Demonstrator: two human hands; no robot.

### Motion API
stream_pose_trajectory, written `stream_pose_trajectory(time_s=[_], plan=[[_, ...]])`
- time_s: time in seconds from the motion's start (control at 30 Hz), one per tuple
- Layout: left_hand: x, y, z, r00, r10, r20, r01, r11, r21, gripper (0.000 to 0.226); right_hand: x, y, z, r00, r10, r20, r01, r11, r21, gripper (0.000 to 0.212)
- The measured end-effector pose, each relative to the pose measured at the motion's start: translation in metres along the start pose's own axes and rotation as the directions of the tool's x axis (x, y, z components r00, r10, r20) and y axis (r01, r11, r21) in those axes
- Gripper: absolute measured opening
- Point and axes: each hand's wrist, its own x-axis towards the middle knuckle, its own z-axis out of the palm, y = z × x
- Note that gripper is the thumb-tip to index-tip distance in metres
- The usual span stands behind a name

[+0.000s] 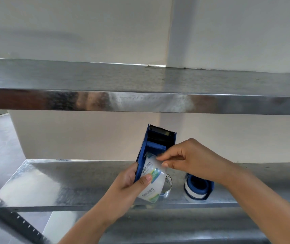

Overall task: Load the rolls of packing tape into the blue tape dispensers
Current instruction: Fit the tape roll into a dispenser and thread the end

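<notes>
The left hand (132, 184) grips the blue tape dispenser (155, 150) with its tape roll (152, 180), thumb pressed on the label. The right hand (191, 159) pinches the tape end just above. The dispenser's long axis tilts up and away, its serrated blade farthest from the hands. Beyond the right wrist, a second loaded dispenser (197, 188) sits on the metal shelf (70, 180).

Left hand (130, 184) grips blue dispenser (155, 147) with tape roll (152, 182) seated inside, thumb pressed on roll's label. Right hand (190, 159) pinches tape end near roll top. Second loaded dispenser (197, 188) rests on lower metal shelf (52, 182), just right. Upper shelf (140, 95) above.
</notes>
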Motion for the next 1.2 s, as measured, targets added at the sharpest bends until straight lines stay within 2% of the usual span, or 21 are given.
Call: stream_pose_trajectory(time_s=[0.1,0.2,0.23,0.37,0.43,0.77,0.9,1.07,1.1,1.2], plan=[[0.001,0.0,0.0,1.0,-0.003,-0.019,0.002,1.0,-0.005,0.02,0.0,-0.001,0.006,0.998,-0.056,-0.031,0.052,0.991,-0.125,0.024],[0.0,0.002,0.001,1.0,-0.004,-0.023,0.003,0.999,-0.039,0.024,0.0,0.0,0.009,0.987,-0.137,-0.08,0.111,0.956,-0.272,0.021],[0.0,0.002,0.002,1.0,-0.005,-0.016,0.004,0.999,-0.045,0.027,0.0,0.001,0.007,0.987,-0.139,-0.085,0.112,0.958,-0.263,0.021],[-0.002,0.002,0.0,1.0,-0.004,-0.02,0.004,0.999,-0.047,0.023,-0.003,0.001,-0.003,1.0,-0.011,-0.018,0.012,0.995,0.1,0.024],[-0.002,0.001,-0.002,1.0,-0.005,-0.013,0.004,0.999,-0.048,0.026,-0.003,0.002,-0.006,1.0,0.009,0.005,-0.009,0.984,0.177,0.026],[-0.006,0.002,-0.003,1.0,0.008,0.01,-0.008,0.999,-0.032,0.029,-0.005,0.002,-0.004,1.0,0.004,0.018,-0.008,0.976,0.216,0.024],[-0.006,0.004,-0.003,1.0,0.015,-0.009,-0.015,1.0,-0.014,0.028,-0.005,0.0,-0.003,0.999,-0.037,-0.02,0.039,0.992,0.122,0.022],[-0.008,0.008,0.002,1.0,0.004,0.014,-0.003,0.999,-0.038,0.027,-0.006,0.0,0.001,0.983,-0.154,-0.101,0.146,0.985,-0.088,0.016],[-0.009,0.009,0.003,1.0,0.004,0.008,-0.004,0.999,-0.041,0.026,-0.007,0.0,0.0,0.983,-0.151,-0.1,0.146,0.987,-0.061,0.016],[-0.008,0.012,0.001,1.0,0.029,-0.01,-0.029,0.999,-0.029,0.028,-0.009,-0.003,-0.005,0.996,-0.057,-0.075,0.071,0.98,0.185,0.024]])
